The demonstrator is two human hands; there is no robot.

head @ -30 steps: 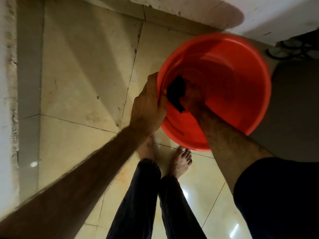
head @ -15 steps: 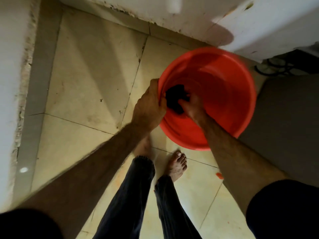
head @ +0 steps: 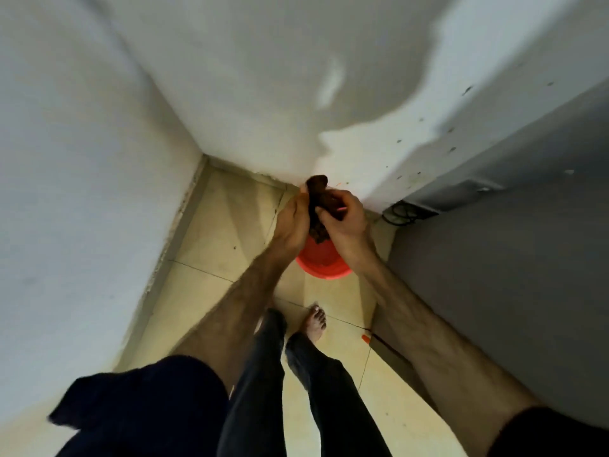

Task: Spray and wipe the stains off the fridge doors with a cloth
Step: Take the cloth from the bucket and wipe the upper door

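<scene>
Both hands (head: 324, 219) grip cloth (head: 318, 206) above basin (head: 323, 260).

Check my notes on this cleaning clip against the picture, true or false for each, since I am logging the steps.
1. Both hands hold the dark cloth. True.
2. The left hand grips the red basin's rim. False: it holds the cloth above the red basin.
3. The basin stands on the tiled floor. True.
4. The right hand holds a spray bottle. False: no bottle shows.
</scene>
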